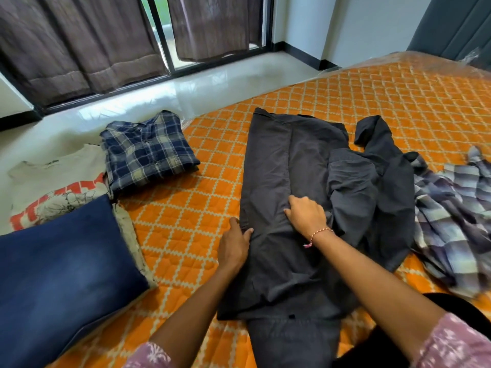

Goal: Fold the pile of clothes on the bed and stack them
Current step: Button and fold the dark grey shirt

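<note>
So left hand (235, 241) pinches edge of dark grey cotton shirt (287, 181), right hand (305, 215) presses flat beside; soft, floppy, grab hem.

The folded jeans (61, 264) run off the left and bottom edges and cover most of the printed T-shirt (55, 181), so its design cannot be read. The lower part of the dark shirt (287, 235) leaves the frame at the bottom, and its right half is bunched so its sleeve shape is unclear. The crumpled checked shirt (451, 208) is cut by the right edge, and the left hand's (235, 245) fingers (248, 232) are partly tucked under the cloth edge.
</note>
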Available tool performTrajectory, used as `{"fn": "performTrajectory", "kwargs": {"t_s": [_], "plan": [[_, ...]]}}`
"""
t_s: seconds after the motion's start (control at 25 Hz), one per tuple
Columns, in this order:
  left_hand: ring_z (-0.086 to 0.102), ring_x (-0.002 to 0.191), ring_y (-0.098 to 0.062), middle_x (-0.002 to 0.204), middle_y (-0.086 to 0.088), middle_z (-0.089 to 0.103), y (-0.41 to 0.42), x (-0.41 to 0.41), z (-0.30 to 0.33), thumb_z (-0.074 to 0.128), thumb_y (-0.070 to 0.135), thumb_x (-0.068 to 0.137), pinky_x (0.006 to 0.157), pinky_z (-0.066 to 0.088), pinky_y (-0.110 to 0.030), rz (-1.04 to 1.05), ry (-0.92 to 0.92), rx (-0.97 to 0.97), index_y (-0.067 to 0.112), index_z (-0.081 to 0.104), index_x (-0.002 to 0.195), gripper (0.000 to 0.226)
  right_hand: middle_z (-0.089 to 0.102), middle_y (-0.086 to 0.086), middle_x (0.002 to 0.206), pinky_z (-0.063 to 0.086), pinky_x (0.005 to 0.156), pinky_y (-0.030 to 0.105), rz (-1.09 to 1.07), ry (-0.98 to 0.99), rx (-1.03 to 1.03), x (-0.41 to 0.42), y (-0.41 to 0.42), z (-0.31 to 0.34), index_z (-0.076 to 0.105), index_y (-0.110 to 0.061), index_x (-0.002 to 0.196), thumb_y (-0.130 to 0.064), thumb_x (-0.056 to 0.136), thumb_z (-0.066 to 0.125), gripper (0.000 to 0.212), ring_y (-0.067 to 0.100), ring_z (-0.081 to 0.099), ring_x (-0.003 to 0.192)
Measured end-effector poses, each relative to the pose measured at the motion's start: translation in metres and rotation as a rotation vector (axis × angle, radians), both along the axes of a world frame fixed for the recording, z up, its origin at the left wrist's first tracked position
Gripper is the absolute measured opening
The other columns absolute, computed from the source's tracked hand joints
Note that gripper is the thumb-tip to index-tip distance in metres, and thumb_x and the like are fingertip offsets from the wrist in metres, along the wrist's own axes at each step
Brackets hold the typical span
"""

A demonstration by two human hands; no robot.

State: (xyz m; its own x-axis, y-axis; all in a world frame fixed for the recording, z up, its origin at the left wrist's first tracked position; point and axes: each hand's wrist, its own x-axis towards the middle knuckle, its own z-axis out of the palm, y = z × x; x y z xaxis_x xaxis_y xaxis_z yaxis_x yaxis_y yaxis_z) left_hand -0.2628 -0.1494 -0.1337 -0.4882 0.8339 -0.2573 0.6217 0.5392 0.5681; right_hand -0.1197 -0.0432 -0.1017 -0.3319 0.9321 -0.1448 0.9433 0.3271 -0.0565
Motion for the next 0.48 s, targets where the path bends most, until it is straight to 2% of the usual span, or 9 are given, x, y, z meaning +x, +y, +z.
{"fn": "performTrajectory", "kwargs": {"t_s": [0.08,0.12,0.2,0.28,0.36,0.4,0.48], "plan": [[0.060,0.104,-0.036,0.119,-0.017,0.061,-0.008,0.006,0.001,0.045,0.048,0.093,0.077,0.048,-0.041,-0.006,0.299,0.072,0.009,0.043,0.131,0.055,0.066,0.006,0.107,0.050,0.084,0.038,0.078,-0.116,0.253,-0.003,-0.017,-0.003,0.064,-0.021,0.110,-0.027,0.090,0.051,0.025,0.025,0.063,0.102],[0.058,0.109,-0.034,0.125,-0.018,0.058,-0.018,0.014,-0.002,0.042,0.053,0.090,0.081,0.048,-0.042,-0.061,0.413,0.089,0.009,0.046,0.134,0.063,0.066,0.008,0.112,0.048,0.091,0.043,0.145,-0.056,0.293,-0.006,-0.034,-0.009,0.066,-0.023,0.111,-0.032,0.086,0.054,0.029,0.025,0.062,0.107],[0.043,0.128,-0.032,0.146,-0.018,0.039,-0.042,0.027,-0.023,0.036,0.054,0.082,0.094,0.038,-0.046,-0.269,0.510,0.103,0.011,0.044,0.137,0.070,0.055,0.016,0.134,0.031,0.103,0.053,0.317,0.095,0.213,-0.006,-0.076,-0.030,0.060,-0.022,0.127,-0.044,0.088,0.044,0.048,0.029,0.049,0.127],[0.034,0.136,-0.029,0.156,-0.012,0.021,-0.063,0.031,-0.045,0.036,0.051,0.078,0.101,0.035,-0.049,-0.393,0.524,0.089,0.015,0.041,0.140,0.072,0.035,0.014,0.151,0.015,0.108,0.055,0.295,0.086,0.077,0.006,-0.109,-0.051,0.044,-0.028,0.141,-0.061,0.092,0.020,0.063,0.027,0.027,0.141],[0.042,0.134,-0.031,0.151,-0.013,0.034,-0.068,0.033,-0.047,0.037,0.054,0.076,0.098,0.042,-0.056,-0.381,0.471,-0.003,0.017,0.047,0.139,0.074,0.001,0.004,0.160,-0.002,0.113,0.054,0.188,0.094,-0.085,0.020,-0.116,-0.063,0.013,-0.038,0.150,-0.081,0.074,-0.013,0.091,0.022,-0.001,0.147],[0.044,0.132,-0.032,0.148,-0.014,0.040,-0.069,0.034,-0.045,0.037,0.056,0.075,0.098,0.041,-0.058,-0.387,0.504,-0.026,0.017,0.049,0.138,0.075,-0.016,-0.001,0.157,-0.009,0.113,0.053,0.165,0.091,-0.185,0.025,-0.116,-0.063,-0.001,-0.041,0.149,-0.085,0.061,-0.022,0.100,0.020,-0.012,0.147],[0.038,0.136,-0.033,0.152,-0.014,0.033,-0.072,0.032,-0.046,0.036,0.060,0.076,0.106,0.027,-0.058,-0.422,0.546,-0.014,0.017,0.040,0.144,0.081,-0.028,-0.006,0.151,-0.013,0.113,0.053,0.204,0.053,-0.234,0.029,-0.113,-0.058,-0.010,-0.042,0.148,-0.089,0.052,-0.019,0.107,0.019,-0.020,0.145]]}}
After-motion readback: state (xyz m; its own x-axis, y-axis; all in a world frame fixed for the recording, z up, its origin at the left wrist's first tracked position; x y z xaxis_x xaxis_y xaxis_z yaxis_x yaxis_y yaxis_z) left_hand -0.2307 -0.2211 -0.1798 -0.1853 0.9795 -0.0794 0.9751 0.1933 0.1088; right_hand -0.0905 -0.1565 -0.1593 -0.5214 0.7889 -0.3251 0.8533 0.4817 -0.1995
